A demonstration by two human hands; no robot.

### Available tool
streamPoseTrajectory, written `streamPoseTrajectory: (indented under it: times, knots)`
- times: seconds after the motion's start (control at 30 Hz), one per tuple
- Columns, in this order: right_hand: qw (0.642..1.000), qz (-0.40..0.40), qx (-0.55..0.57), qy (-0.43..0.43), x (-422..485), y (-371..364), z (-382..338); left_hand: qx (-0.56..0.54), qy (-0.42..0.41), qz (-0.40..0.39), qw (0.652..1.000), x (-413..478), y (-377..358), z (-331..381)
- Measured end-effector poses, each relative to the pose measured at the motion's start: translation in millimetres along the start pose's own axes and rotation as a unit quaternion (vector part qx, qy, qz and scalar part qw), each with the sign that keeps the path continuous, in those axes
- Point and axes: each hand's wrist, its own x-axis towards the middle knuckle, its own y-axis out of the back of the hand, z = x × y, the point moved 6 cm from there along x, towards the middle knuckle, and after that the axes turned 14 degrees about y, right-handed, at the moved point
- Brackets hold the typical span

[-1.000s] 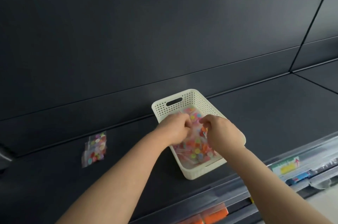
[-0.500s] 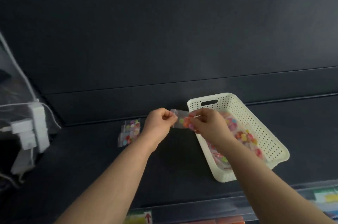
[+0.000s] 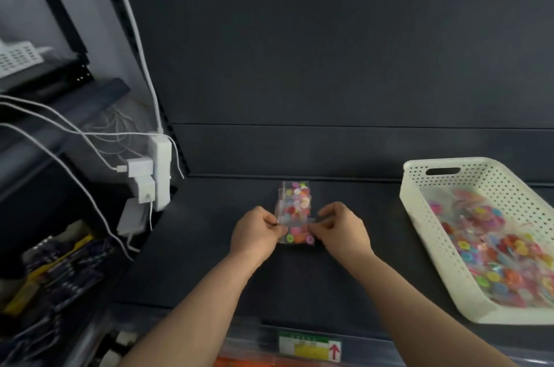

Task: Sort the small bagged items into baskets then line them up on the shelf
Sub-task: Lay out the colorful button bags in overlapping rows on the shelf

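Both hands are on one bag of coloured buttons (image 3: 296, 236), mid-shelf. Left hand (image 3: 254, 233) pinches its left edge and right hand (image 3: 341, 231) pinches its right edge, thumb against fingertips with the other fingers curled in. Each grip is narrow and holds that bag only. We read the two-sided pinch as a way to keep the limp film stretched flat and square, so it goes down aligned rather than crumpled.

Just behind it a small pile of bags (image 3: 295, 195) lies flat on the shelf (image 3: 209, 261), long axis pointing at the back panel (image 3: 329, 66). The held bag overlaps the pile's near end in view. We can't tell whether they touch, or whether the held bag already rests on the shelf. Our guess is that it's being lined up against that pile, like with like.

The white perforated basket (image 3: 412, 210) sits well to the right on the same shelf, handle slot toward the back, with a loose heap of similar button bags inside. We judge it within the right hand's reach and clear of the laying spot.

At the left end, a power strip (image 3: 162, 168) with chargers and white cables (image 3: 75, 138) stands apart from the bags. A price label (image 3: 308, 348) sits on the front rail below.

Risk as we see it: the film is slick, so stacked bags may slide out of line.
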Motion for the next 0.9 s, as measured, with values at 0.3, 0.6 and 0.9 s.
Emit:
streamPoseTrajectory:
  times: [0.3,0.6,0.9]
  knots:
    - [0.992,0.044,-0.117,0.008,19.8,-17.0,-11.2,0.138,-0.048,0.053,0.988,29.3,1.0,10.5]
    - [0.928,0.079,-0.343,0.120,9.9,32.5,-29.1,0.108,-0.123,0.046,0.985,18.5,2.8,41.6]
    - [0.890,0.167,-0.423,0.043,-36.7,159.0,10.6,0.060,-0.291,-0.041,0.954,-66.6,-77.7,153.9]
